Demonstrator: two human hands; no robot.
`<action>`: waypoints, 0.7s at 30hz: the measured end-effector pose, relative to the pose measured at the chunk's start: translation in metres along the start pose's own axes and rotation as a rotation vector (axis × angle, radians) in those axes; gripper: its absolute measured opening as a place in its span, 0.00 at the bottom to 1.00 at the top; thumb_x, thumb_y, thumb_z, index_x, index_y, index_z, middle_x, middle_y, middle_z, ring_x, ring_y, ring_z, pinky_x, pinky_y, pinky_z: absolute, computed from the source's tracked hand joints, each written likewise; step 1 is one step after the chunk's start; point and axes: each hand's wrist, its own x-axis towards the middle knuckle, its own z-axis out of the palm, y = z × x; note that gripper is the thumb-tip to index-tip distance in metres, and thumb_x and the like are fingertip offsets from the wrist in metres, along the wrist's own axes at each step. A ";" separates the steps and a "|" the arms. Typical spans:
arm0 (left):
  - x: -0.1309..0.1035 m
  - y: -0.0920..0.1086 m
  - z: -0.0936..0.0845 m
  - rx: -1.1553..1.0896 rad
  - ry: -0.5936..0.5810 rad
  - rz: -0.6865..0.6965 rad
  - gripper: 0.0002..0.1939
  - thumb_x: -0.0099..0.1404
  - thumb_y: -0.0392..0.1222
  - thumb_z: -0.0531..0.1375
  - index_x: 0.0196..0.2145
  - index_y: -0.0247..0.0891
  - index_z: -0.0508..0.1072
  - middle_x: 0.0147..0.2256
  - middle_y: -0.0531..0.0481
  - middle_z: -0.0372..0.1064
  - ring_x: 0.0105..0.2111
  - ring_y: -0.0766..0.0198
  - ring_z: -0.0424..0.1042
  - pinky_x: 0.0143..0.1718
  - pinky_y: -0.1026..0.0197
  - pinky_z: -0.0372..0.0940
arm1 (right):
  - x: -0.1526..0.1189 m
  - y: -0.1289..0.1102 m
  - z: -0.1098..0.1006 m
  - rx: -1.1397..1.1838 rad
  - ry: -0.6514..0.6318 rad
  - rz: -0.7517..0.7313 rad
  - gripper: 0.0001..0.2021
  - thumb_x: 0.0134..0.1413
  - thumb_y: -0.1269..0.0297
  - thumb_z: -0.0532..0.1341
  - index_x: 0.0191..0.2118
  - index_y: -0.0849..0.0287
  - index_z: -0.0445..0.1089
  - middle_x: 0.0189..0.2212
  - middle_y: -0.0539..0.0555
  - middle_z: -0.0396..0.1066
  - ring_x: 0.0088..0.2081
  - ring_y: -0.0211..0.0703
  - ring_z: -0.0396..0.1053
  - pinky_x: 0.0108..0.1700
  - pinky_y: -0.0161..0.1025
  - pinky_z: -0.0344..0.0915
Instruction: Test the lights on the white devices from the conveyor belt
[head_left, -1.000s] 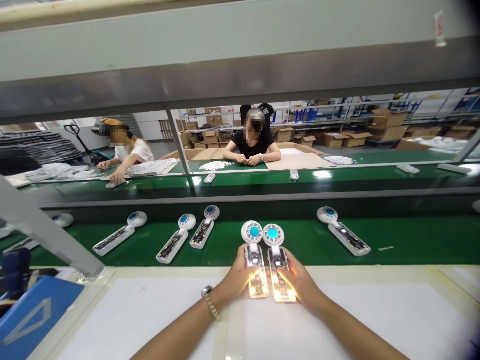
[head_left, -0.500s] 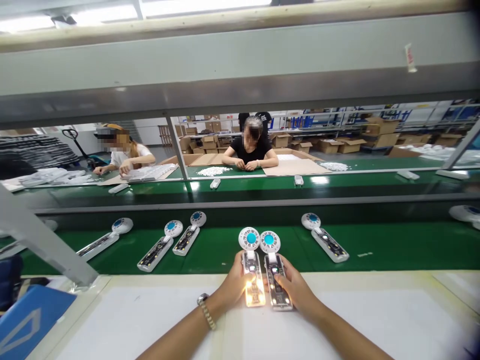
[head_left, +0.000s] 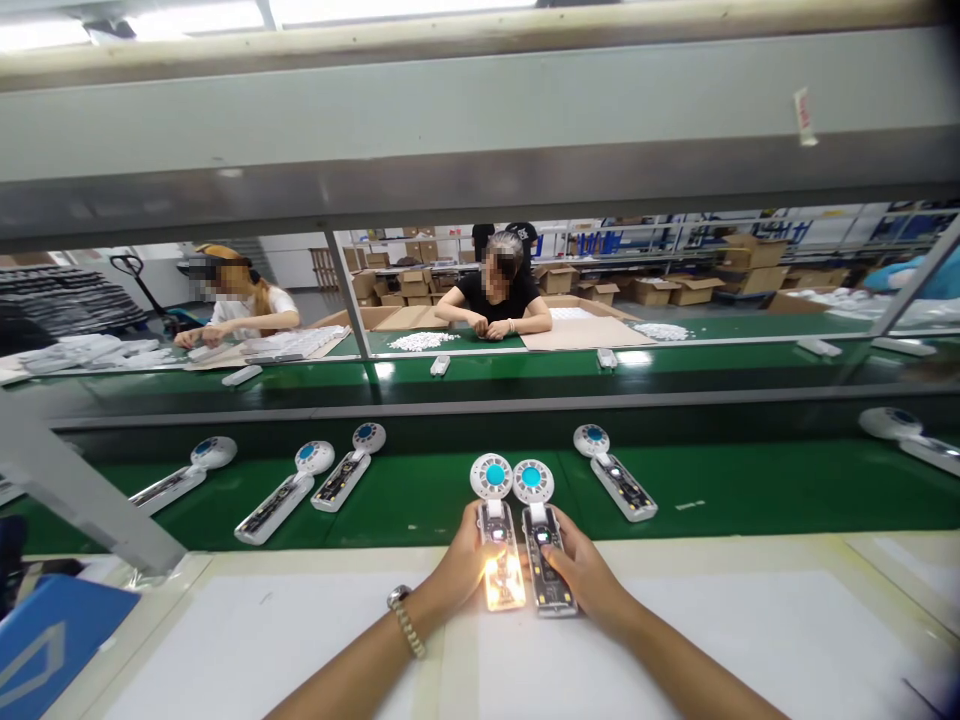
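My left hand (head_left: pixel 466 560) is closed around a small handheld fan (head_left: pixel 492 478) with a white round head, a blue centre and a clear handle over a circuit board. Its thumb lies on the handle, and orange-yellow light glows strongly there. Beside it, my right hand (head_left: pixel 581 565) grips a matching handheld fan (head_left: pixel 533 482), thumb pressed on the middle of its handle. Only a small white light shows on that board. Both fans stand heads up, almost touching, above the near edge of the green conveyor belt (head_left: pixel 720 490).
More fans lie on the belt, one to the right (head_left: pixel 624 487) and several to the left (head_left: pixel 274 508). A white worktop (head_left: pixel 300 650) is in front of me, with a blue folder (head_left: pixel 64 640) at left. Across the line, two people work beside white parts (head_left: pixel 422 342). A metal post (head_left: pixel 82 490) slants at left.
The fans on the near belt have shifted left, while pieces on the far belt moved slightly right. The lower lights on my right-hand fan have gone dim; the left-hand fan glows more brightly.
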 end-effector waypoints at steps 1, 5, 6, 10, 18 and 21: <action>0.000 0.000 -0.001 0.004 -0.001 0.003 0.24 0.52 0.35 0.58 0.46 0.40 0.53 0.36 0.47 0.63 0.35 0.57 0.69 0.39 0.50 0.63 | 0.000 0.000 0.000 0.009 -0.003 0.011 0.25 0.45 0.58 0.61 0.50 0.55 0.55 0.35 0.53 0.69 0.33 0.47 0.69 0.39 0.48 0.65; 0.000 0.002 -0.004 0.035 -0.012 0.009 0.23 0.54 0.33 0.57 0.46 0.38 0.53 0.38 0.46 0.63 0.38 0.57 0.68 0.41 0.51 0.63 | -0.002 -0.006 0.001 -0.008 -0.027 0.008 0.24 0.45 0.59 0.61 0.49 0.55 0.56 0.35 0.52 0.69 0.35 0.47 0.68 0.41 0.47 0.64; 0.000 0.002 -0.005 0.044 -0.023 0.008 0.23 0.54 0.33 0.57 0.46 0.38 0.53 0.39 0.46 0.63 0.38 0.57 0.68 0.41 0.51 0.63 | -0.002 -0.008 0.001 -0.024 -0.033 0.002 0.23 0.46 0.59 0.61 0.49 0.55 0.56 0.35 0.52 0.68 0.37 0.48 0.68 0.43 0.47 0.63; 0.000 0.002 -0.007 0.066 -0.018 0.028 0.24 0.54 0.34 0.59 0.46 0.38 0.53 0.39 0.46 0.63 0.39 0.58 0.68 0.42 0.51 0.62 | -0.004 -0.013 0.003 -0.048 -0.068 -0.017 0.23 0.45 0.59 0.62 0.48 0.56 0.57 0.36 0.53 0.68 0.40 0.48 0.67 0.45 0.47 0.62; -0.001 0.001 -0.006 0.009 -0.118 0.066 0.28 0.52 0.36 0.63 0.47 0.39 0.53 0.41 0.44 0.64 0.40 0.56 0.68 0.44 0.50 0.61 | -0.003 -0.006 0.001 -0.018 -0.086 -0.066 0.28 0.42 0.57 0.63 0.50 0.56 0.56 0.41 0.56 0.68 0.45 0.53 0.65 0.47 0.51 0.60; -0.001 0.001 -0.005 0.004 -0.092 0.058 0.28 0.51 0.36 0.63 0.47 0.39 0.54 0.41 0.45 0.64 0.40 0.55 0.68 0.42 0.51 0.62 | -0.003 -0.006 -0.001 -0.023 -0.084 -0.050 0.29 0.42 0.57 0.64 0.51 0.56 0.55 0.43 0.57 0.67 0.46 0.54 0.64 0.47 0.51 0.61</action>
